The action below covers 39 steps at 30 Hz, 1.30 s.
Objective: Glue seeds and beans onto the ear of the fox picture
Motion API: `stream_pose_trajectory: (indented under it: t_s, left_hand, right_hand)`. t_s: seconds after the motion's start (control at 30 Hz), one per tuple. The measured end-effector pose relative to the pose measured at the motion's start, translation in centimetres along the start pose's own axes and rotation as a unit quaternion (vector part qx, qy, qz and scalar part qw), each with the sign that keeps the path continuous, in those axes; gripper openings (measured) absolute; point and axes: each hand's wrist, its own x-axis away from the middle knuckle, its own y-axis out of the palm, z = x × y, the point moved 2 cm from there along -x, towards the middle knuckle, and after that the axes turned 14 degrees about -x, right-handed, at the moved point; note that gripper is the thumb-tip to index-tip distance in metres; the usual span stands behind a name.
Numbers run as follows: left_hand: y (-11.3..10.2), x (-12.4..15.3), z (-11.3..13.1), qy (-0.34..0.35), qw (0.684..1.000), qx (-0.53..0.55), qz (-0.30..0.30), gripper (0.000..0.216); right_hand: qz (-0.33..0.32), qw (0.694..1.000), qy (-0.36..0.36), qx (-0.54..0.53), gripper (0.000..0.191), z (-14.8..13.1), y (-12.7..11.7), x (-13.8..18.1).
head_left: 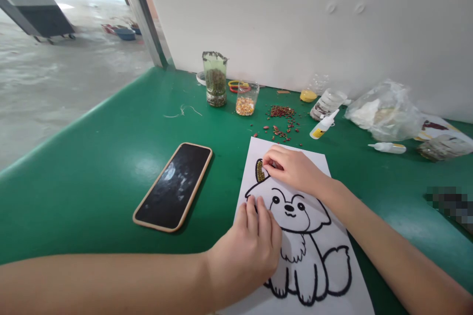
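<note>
From the head camera, a sheet of paper with a dog outline (pixel 314 236) lies flat on the green table (pixel 92 167). The left hand (pixel 251 246) rests on it, fingers loosely curled, pinning its left edge and gripping nothing. The right hand (pixel 290 167) pinches its fingertips at the dog's ear (pixel 260 171), partly filled with greenish beans; what it pinches is hidden. A phone (pixel 173 186) lies just beside the paper.

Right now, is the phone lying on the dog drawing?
No, the phone lies face up on the green table, left of the dog drawing and clear of the paper's edge.
</note>
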Motion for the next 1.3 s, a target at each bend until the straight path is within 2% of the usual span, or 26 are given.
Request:
stream_pose_trajectory:
  t_s: [0.53,1.3]
  left_hand:
    - [-0.06,0.04,0.07,0.003,1.000,0.001,0.001,0.036]
    - [0.08,0.02,0.04,0.002,1.000,0.004,-0.002,0.036]
  right_hand:
    - [-0.028,0.999,-0.021,-0.002,0.010,-0.30,-0.20,-0.08]
    - [-0.035,0.999,-0.004,-0.019,0.009,-0.27,-0.28,0.06]
